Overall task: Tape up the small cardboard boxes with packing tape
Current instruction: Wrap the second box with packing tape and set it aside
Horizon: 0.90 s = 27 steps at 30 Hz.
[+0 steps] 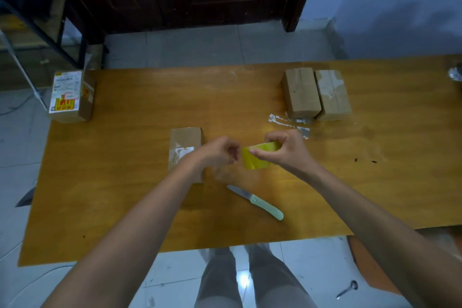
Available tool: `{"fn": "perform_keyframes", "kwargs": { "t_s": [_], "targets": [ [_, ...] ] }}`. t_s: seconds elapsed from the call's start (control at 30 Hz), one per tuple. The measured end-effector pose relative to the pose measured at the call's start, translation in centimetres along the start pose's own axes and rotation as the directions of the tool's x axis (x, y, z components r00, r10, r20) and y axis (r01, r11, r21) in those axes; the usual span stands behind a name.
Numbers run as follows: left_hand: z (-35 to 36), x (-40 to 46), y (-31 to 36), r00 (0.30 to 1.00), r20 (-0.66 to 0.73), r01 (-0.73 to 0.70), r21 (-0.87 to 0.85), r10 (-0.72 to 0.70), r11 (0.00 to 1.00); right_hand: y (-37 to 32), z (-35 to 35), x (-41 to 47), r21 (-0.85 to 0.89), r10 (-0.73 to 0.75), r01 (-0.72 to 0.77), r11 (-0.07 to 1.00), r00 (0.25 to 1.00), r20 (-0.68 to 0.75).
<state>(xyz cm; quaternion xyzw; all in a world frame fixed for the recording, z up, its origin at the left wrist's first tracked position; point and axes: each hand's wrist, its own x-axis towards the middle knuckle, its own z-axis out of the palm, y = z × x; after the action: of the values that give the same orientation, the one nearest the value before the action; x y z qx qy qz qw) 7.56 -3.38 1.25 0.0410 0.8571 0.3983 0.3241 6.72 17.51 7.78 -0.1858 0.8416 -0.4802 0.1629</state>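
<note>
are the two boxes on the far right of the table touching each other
Touching: the head view shows the left brown box and the right brown box pressed side by side, with no table visible between them along their shared edge.

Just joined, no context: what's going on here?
A person is working a yellow tape roll above the table: the right hand grips it, the left hand picks at its edge. A small box waits beside the left hand, a knife lies nearer. Two boxes sit far right, a labelled box far left.

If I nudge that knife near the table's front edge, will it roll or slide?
The knife lies flat on the smooth table, so it probably slides or spins rather than rolls. Its glossy pale handle may be slippery. It looks light.
</note>
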Motion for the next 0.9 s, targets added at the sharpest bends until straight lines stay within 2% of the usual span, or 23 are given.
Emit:
{"fn": "perform_keyframes", "kwargs": {
  "t_s": [0.07, 0.17, 0.37, 0.5, 0.67, 0.73, 0.8, 0.9],
  "targets": [
    [-1.5, -0.7, 1.2, 0.999, 0.020, -0.032, -0.093, 0.034, 0.995, -1.9, -2.2, 0.0, 0.069, -0.011, 0.014, 0.998, 0.999, -0.034],
    [-3.6, -1.8, 2.6, 0.994, 0.097, -0.034, -0.112, 0.045, 0.993, -4.7, -6.7, 0.7, 0.134, -0.054, 0.060, 0.989, 0.997, -0.046],
    [-4.2, -4.9, 4.0, 0.991, 0.130, 0.025, -0.201, 0.001, 0.979, -6.5, -12.2, 0.6, 0.124, -0.091, 0.113, 0.986, 0.982, -0.167],
    [-3.6, -7.4, 3.9, 0.987, 0.160, 0.048, -0.444, 0.026, 0.895, -5.8, -13.0, -0.6, 0.134, -0.071, 0.091, 0.987, 0.986, -0.149],
    [-3.4, -9.8, 1.8, 0.995, 0.090, 0.091, -0.541, -0.051, 0.836, -5.0, -12.6, -1.7, 0.135, -0.001, 0.014, 0.991, 0.995, -0.098],
    [-4.0, -11.0, 1.0, 0.992, 0.105, 0.112, -0.547, -0.065, 0.830, -4.6, -12.2, -1.8, 0.121, 0.022, -0.013, 0.993, 0.997, -0.070],
    [-5.1, -12.2, 0.5, 0.988, 0.135, 0.135, -0.465, -0.081, 0.875, -4.2, -11.5, -1.7, 0.114, 0.039, -0.032, 0.993, 0.998, -0.059],
    [-6.5, -13.6, -0.9, 0.989, 0.084, 0.149, -0.448, -0.124, 0.882, -3.1, -9.8, -1.3, 0.123, 0.070, -0.061, 0.990, 0.995, -0.066]
  ]
}}
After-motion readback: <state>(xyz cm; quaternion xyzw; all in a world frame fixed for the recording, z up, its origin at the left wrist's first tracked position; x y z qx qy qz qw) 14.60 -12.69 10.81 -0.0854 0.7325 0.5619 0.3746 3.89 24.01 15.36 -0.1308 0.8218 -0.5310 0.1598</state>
